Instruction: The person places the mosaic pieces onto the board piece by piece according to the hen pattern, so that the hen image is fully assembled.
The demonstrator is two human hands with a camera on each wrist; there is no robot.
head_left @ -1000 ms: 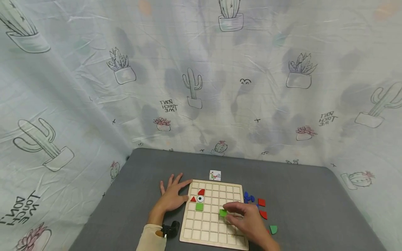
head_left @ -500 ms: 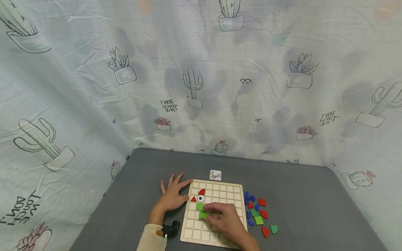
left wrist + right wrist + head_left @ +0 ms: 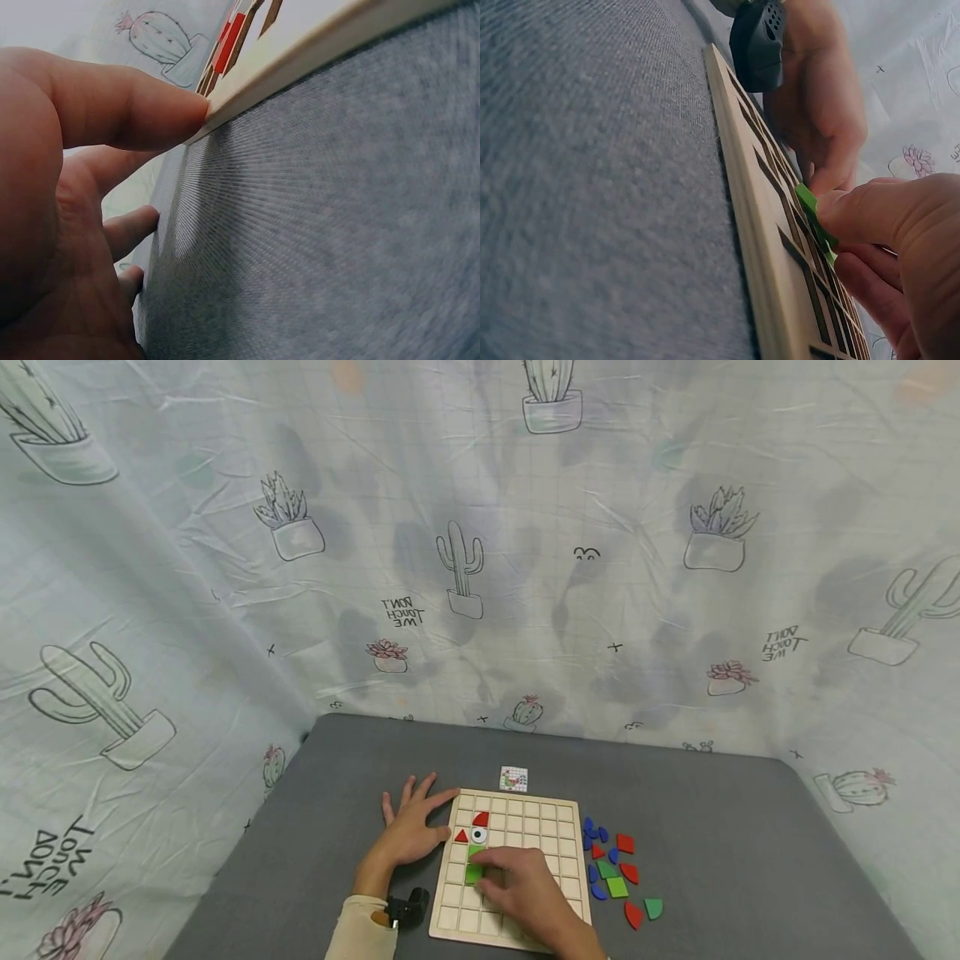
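My left hand lies with its fingers spread at the left side of the gridded wooden board. Its thumb and index finger touch the board's edge; the left wrist view shows the thumb tip against the rim. Over the board's left part, my right hand pinches a green square tile between thumb and fingers. That tile sits at the cell just below another green square. In the right wrist view, the pinched tile looks tilted. Above are a round eye tile, a red triangle and a red quarter-round.
Right of the board lie several loose pieces, among them a red square, a green square, a blue piece and a green quarter-round. A small pattern card lies behind the board. A patterned curtain surrounds the table.
My right hand has carried the green square tile leftward across the board to the cell below the other green square. The loose pieces at right have come into fuller view. My left hand stays put.
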